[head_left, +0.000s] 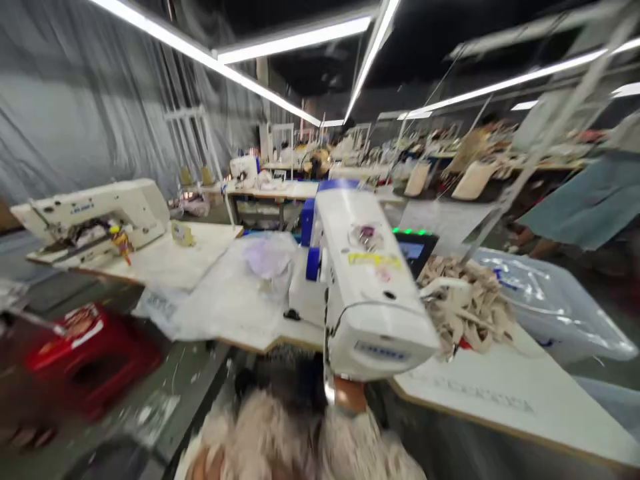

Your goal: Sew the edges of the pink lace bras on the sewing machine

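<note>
A white sewing machine with blue trim stands in front of me, its head overhanging the table's front edge. Below it, bunched beige fabric fills the bottom of the view, and more beige fabric lies to the right. At the lower left, my left hand shows in part, with blurred fingers closed on the beige fabric. Under the machine head is a skin-coloured patch, perhaps my right hand; the head and fabric hide its fingers. A heap of beige pieces sits right of the machine.
The white table extends right, beside a clear plastic bag. Another sewing machine stands at the left. A red stool-like object is on the floor. Clear plastic covers the left tabletop. A small display stands behind the machine.
</note>
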`<state>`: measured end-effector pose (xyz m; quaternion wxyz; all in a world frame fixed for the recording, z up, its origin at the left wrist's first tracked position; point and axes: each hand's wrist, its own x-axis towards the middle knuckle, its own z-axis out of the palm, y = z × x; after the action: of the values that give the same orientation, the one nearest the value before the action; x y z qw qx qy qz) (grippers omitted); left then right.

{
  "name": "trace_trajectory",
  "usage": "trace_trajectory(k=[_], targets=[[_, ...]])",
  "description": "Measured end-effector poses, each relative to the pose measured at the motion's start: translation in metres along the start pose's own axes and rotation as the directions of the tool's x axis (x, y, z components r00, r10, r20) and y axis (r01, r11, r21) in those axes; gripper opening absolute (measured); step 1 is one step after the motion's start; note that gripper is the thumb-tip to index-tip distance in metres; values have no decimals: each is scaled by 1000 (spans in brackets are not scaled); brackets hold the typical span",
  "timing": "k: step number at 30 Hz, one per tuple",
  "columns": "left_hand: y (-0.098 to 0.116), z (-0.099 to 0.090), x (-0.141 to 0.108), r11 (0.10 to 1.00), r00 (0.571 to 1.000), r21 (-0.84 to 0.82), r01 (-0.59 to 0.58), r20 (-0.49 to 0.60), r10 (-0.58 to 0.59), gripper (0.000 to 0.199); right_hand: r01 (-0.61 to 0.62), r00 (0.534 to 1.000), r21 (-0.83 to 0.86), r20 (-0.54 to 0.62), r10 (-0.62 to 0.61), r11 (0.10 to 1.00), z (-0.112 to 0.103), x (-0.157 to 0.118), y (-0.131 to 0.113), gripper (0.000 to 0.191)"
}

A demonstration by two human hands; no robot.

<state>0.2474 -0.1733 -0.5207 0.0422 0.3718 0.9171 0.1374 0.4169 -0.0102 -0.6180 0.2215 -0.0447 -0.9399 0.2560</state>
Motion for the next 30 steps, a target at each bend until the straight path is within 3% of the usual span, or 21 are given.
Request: trace_trajectory(k=[2,4,9,12,16,18,20,22,25,26,28,30], targets=[[-10,15,-35,996,994,80,32,105,-40,42,-114,993,81,33,111,990,35,-49,-37,67],[-5,27,-54,980,996,200,-20,88,2,49,-200,980,98,46,196,975,53,-80,-52,87],[20,43,-50,966,997,254,-46,72,29,52,-343,937,171,138,322,924,66,-98,-33,95],[11,30,-45,981,988,149,-123,107,108,54,-360,929,182,156,335,915,52,-90,-32,94],[-24,5,-45,975,981,108,-195,11,195,49,-394,903,192,262,340,899,16,-71,-49,92],[-36,-3,-46,950,962,155,-270,89,259,36,-409,873,191,368,321,892,-4,-60,-57,95],[-40,-7,-46,915,910,128,-384,220,351,30,-421,842,189,447,304,887,-22,-47,-65,92],[-37,-13,-47,894,875,77,-440,262,408,32,-459,834,162,418,361,873,-37,-32,-77,83],[-21,-32,-56,892,875,27,-450,213,435,35,-471,870,174,250,424,865,-53,-8,-101,88],[-13,-42,-61,892,877,-21,-451,179,447,34,-454,881,215,250,401,864,-57,-1,-110,91],[4,-62,-71,877,876,-168,-450,112,470,32,-436,863,320,414,290,841,-66,10,-125,76],[18,-79,-74,836,873,-350,-422,92,479,32,-468,772,381,615,160,797,-79,15,-134,45]])
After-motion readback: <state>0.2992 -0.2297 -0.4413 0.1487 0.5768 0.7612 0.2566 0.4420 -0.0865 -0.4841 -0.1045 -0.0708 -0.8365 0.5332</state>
